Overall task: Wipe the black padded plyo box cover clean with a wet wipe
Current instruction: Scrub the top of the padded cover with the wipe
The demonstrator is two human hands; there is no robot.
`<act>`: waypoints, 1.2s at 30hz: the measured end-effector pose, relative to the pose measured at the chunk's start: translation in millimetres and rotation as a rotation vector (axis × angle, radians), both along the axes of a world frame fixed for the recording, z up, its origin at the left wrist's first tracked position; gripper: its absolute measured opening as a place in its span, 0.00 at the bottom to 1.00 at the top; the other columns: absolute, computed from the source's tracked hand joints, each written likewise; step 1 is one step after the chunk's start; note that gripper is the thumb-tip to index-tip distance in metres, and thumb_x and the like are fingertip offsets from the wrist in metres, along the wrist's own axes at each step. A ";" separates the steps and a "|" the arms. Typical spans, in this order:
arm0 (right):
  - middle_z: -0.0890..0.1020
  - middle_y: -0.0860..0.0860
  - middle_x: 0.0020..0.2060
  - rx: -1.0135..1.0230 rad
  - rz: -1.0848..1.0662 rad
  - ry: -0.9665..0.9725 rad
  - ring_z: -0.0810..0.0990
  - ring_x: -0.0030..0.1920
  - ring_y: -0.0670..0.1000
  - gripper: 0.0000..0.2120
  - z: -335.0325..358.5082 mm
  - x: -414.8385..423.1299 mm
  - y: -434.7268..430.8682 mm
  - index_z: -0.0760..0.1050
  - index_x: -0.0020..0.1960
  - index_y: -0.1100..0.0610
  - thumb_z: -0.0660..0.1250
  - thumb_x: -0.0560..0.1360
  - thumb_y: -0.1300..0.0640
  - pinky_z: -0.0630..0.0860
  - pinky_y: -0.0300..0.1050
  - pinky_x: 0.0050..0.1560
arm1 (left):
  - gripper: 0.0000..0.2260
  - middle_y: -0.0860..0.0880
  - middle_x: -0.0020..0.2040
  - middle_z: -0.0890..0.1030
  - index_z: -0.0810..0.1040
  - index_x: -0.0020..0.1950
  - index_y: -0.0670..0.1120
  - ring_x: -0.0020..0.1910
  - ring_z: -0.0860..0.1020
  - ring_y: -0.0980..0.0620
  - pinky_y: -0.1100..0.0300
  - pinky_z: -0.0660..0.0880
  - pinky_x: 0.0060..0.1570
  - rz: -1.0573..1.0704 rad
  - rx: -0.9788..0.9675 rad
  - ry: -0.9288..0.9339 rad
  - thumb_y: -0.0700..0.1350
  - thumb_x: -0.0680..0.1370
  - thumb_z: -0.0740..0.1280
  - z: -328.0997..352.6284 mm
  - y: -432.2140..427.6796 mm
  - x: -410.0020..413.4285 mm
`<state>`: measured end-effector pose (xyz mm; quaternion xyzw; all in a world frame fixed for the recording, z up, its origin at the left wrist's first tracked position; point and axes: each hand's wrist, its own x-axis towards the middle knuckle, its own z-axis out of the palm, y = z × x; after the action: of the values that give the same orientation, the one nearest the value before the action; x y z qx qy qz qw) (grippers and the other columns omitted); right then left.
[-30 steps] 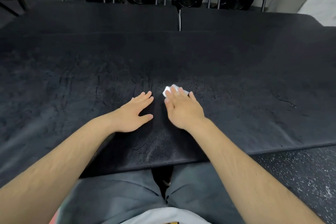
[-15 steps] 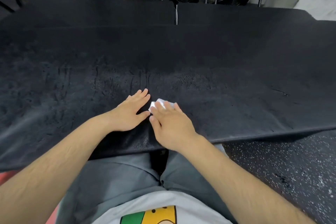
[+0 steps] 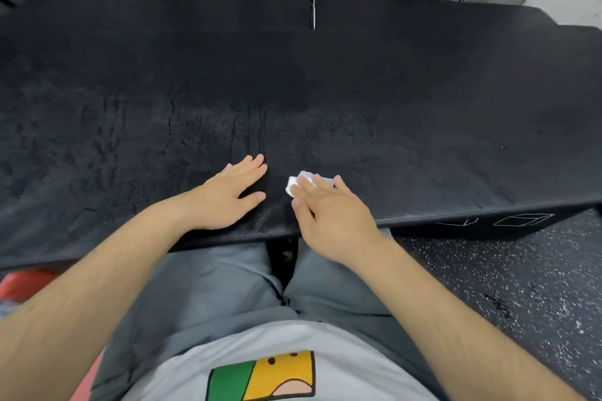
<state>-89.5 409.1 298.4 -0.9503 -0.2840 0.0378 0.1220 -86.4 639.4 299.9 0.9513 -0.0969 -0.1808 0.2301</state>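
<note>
1. Black vinyl, creased and cracked, fills most of my view. The black padded plyo box cover (image 3: 325, 91) lies broad and flat before me, with its near edge close to my lap.
2. My left hand (image 3: 228, 195) lies flat on the cover near that front edge. The fingers are straight and grip nothing; I judge that it is bracing me.
3. Just to its right, across a narrow strip of bare cover, is the small white bunched wet wipe (image 3: 298, 182). It rests on the surface and peeks out past my fingertips.
4. My right hand (image 3: 329, 215) lies over the wipe with its fingers stretched out. It presses the wipe down and does not pinch it, and no finger curls round it.
5. The wipe looks limp, light and damp, so I expect it to roll up or slide out from under flat fingers. I should keep my pads spread over its middle and push evenly. The padding should give softly under my palm. The cracked skin looks rough enough to snag or shred the tissue.
6. Farther right the cover runs on to its corner. Below that corner lies the speckled black rubber floor (image 3: 505, 286).
</note>
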 end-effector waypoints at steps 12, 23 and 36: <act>0.71 0.49 0.66 -0.021 0.069 -0.069 0.69 0.67 0.54 0.24 -1.8 -45.8 4.2 0.69 0.69 0.55 0.44 0.80 0.50 0.61 0.50 0.72 | 0.25 0.62 0.80 0.45 0.50 0.82 0.53 0.77 0.40 0.66 0.65 0.37 0.74 0.013 -0.010 -0.015 0.48 0.86 0.55 -4.1 1.4 -8.1; 0.68 0.46 0.67 -0.083 -0.001 -0.113 0.67 0.68 0.51 0.25 1.1 -53.8 -20.8 0.66 0.70 0.52 0.39 0.80 0.50 0.60 0.49 0.72 | 0.24 0.63 0.80 0.45 0.51 0.82 0.54 0.75 0.40 0.68 0.67 0.37 0.73 0.026 -0.018 -0.009 0.47 0.86 0.54 -0.1 1.7 -14.5; 0.64 0.43 0.74 0.010 -0.107 0.005 0.61 0.75 0.50 0.20 7.8 -31.8 -62.2 0.62 0.76 0.47 0.45 0.85 0.51 0.48 0.47 0.77 | 0.24 0.58 0.81 0.46 0.53 0.82 0.49 0.79 0.41 0.61 0.63 0.38 0.76 0.047 -0.032 -0.074 0.43 0.86 0.54 4.1 -16.1 -24.3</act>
<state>-121.3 346.8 306.2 -0.9633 -0.2329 0.0324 0.1292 -110.7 623.3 303.9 0.9556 -0.0857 -0.1381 0.2458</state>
